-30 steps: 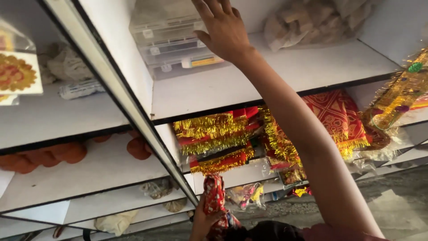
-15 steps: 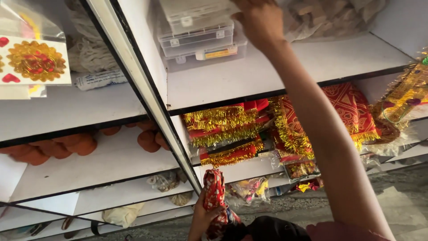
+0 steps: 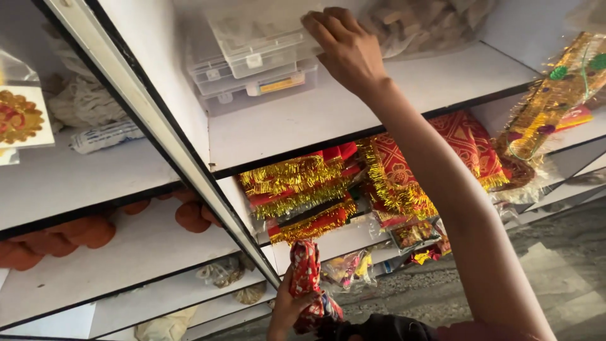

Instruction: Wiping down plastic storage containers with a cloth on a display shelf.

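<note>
My right hand point(image 3: 347, 47) reaches up to a white shelf point(image 3: 303, 126) and its fingers curl over the edge of the top clear plastic box point(image 3: 259, 41) in a stack of three. My left hand point(image 3: 287, 309) is low at the bottom of the view, gripping a rolled red patterned cloth bundle point(image 3: 306, 278). On the shelf below the boxes lie folded red cloths with gold tinsel trim point(image 3: 303, 196).
A white upright divider point(image 3: 158, 132) splits the shelving. Left of it are white thread bundles point(image 3: 82, 101), a gold and red sticker card point(image 3: 22, 117) and brown clay lamps point(image 3: 76, 230). A gold decorated piece point(image 3: 555, 101) sticks out at right. Grey floor point(image 3: 568, 265) lies below.
My right hand has come down from above the stack onto the top clear box, which now sits skewed. The view has shifted slightly. My left hand keeps the red bundle.
</note>
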